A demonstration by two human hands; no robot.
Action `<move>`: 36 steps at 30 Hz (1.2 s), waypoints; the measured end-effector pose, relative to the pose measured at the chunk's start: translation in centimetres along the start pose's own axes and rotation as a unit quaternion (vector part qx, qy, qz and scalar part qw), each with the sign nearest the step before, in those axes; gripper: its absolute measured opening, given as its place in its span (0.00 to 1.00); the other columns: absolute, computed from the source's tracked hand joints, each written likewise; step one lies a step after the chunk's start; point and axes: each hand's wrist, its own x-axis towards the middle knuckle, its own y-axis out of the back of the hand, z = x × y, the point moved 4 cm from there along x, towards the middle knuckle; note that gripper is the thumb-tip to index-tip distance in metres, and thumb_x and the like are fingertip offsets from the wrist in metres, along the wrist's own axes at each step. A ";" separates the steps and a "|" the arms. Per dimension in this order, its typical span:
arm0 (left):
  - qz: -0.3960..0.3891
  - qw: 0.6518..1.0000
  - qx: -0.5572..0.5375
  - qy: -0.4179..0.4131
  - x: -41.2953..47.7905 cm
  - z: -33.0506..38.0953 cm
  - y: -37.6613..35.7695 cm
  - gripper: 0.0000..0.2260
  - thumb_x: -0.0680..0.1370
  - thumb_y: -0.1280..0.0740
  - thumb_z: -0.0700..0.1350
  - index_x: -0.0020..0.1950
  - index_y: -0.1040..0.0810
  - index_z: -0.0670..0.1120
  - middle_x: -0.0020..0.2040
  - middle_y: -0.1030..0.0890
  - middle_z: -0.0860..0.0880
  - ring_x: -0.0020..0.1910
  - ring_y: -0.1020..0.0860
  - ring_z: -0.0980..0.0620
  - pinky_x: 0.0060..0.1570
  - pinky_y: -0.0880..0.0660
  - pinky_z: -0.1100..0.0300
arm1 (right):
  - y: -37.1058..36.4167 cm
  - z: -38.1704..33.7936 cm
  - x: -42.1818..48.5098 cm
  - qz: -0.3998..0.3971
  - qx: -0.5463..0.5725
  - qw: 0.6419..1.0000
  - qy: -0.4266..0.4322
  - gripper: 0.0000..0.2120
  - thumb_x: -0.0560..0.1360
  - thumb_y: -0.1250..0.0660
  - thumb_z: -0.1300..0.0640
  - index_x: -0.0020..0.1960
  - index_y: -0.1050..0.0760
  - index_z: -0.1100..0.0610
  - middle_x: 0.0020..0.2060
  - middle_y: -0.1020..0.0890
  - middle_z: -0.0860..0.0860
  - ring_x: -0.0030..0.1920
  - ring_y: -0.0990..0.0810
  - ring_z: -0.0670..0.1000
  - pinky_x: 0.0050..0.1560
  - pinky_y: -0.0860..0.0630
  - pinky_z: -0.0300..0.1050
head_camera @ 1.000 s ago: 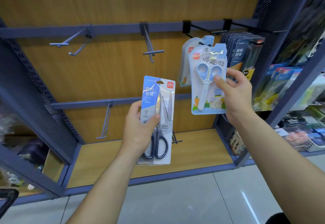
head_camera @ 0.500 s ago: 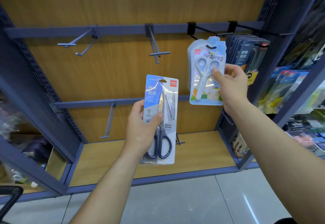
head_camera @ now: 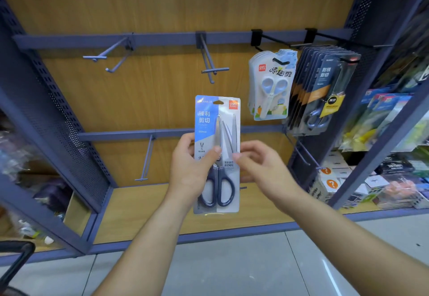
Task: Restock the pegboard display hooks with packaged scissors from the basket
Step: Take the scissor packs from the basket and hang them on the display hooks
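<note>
Left hand grasps one scissors pack, thumb across front. Right hand loosely curled at its edge; grip indeterminate. Two hooks carry hanging packs.

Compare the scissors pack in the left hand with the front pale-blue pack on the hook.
The held pack, in the left hand, has a tall rectangular card; the hanging pack's is rounded. The held pack's scissors are long, dark-handled; the hanging pack's short, pale blue. The held pack is off any hook; the hanging pack sits on a black hook. Both carry a red logo.
</note>
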 end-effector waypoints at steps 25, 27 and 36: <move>-0.013 0.946 0.303 -0.109 0.9 1.7 6.4 0.15 0.77 0.27 0.50 0.63 0.20 0.52 0.54 0.17 0.59 0.52 0.19 0.59 0.55 0.22 0.57 | -2.2 -3.0 4.9 0.144 -0.064 0.984 0.078 0.07 0.76 0.25 0.54 0.47 0.23 0.51 0.38 0.13 0.54 0.43 0.14 0.57 0.49 0.19 0.55; -0.010 0.943 0.316 -0.105 0.9 1.6 6.7 0.15 0.77 0.27 0.50 0.64 0.20 0.53 0.55 0.18 0.59 0.53 0.20 0.60 0.55 0.23 0.57 | -3.1 -3.1 6.9 0.154 -0.082 0.982 0.068 0.07 0.77 0.27 0.52 0.45 0.25 0.51 0.38 0.16 0.51 0.42 0.17 0.53 0.45 0.22 0.48; -0.026 0.930 0.362 -0.051 0.9 0.5 7.4 0.18 0.79 0.29 0.54 0.68 0.24 0.51 0.61 0.21 0.56 0.54 0.20 0.57 0.57 0.24 0.55 | -3.5 -0.6 7.6 0.094 -0.243 0.965 -0.006 0.25 0.79 0.29 0.47 0.70 0.28 0.58 0.61 0.20 0.51 0.62 0.22 0.53 0.55 0.30 0.42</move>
